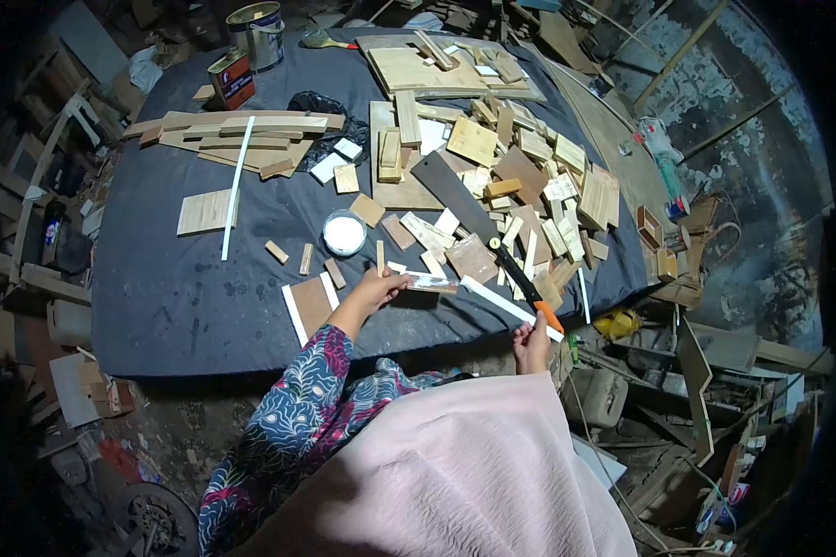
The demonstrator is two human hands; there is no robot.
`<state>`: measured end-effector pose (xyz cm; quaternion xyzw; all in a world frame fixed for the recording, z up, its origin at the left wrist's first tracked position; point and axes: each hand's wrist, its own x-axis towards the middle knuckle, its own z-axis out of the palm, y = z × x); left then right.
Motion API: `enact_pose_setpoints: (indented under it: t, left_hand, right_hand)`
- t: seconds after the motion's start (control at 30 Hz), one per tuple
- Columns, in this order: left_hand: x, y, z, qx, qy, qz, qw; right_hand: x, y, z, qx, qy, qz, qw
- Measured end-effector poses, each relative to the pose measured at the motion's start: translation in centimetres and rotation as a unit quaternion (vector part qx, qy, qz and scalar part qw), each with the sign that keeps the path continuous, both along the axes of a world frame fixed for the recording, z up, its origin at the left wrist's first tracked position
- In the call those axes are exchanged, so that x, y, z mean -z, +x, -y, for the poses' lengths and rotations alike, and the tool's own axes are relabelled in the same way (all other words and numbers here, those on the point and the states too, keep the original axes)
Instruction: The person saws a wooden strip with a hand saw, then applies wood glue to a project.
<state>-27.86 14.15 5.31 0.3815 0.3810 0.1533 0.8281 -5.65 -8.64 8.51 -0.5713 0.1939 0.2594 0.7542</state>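
My left hand (373,291) is closed on the near end of a small flat wood piece (444,289) whose top is smeared white. In my right hand (531,346) is the lower end of a long white strip (502,302), its far tip right at the wood piece's edge. Close beyond the right hand lies a handsaw (518,271) with an orange and black handle, its dark blade reaching into the wood pile. A round tub of white paste (345,233) stands up and left of my left hand. Just left of that hand lies a brown board (308,306) with white-edged sides.
Wood offcuts (529,186) are heaped on the dark cloth-covered table (158,306). Longer planks (251,130) and another white strip (239,186) lie at left. A paint bucket (267,42), a red can (233,82) and a brush (325,40) stand or lie at the back.
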Motion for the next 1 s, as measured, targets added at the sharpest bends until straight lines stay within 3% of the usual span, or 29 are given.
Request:
enact_pose_setpoints:
  t: [0.17, 0.37, 0.5, 0.77, 0.87, 1.0]
  left_hand:
    - [-1.3, -0.2, 0.4, 0.010, -0.023, 0.009, 1.000]
    - [0.3, 0.2, 0.2, 0.005, -0.050, 0.027, 0.998]
    - [-0.1, 0.2, 0.3, 0.003, -0.055, 0.016, 0.998]
    - [0.5, -0.2, 0.2, -0.001, -0.061, 0.046, 0.997]
    - [0.2, -0.2, 0.3, -0.004, -0.063, 0.038, 0.997]
    - [0.8, 0.0, 0.2, -0.004, -0.061, 0.036, 0.997]
  right_hand:
    - [-0.6, -2.1, -2.1, -0.101, 0.021, 0.004, 0.995]
    - [-0.9, -4.4, -5.1, -0.128, -0.024, -0.031, 0.991]
    - [-0.6, -4.1, -4.8, -0.127, 0.003, -0.022, 0.992]
    - [2.7, 1.1, 0.8, -0.026, -0.001, -0.020, 0.999]
    - [1.0, 0.8, 1.2, -0.072, 0.035, -0.052, 0.995]
    - [1.0, -0.5, -0.4, -0.035, 0.005, -0.015, 0.999]
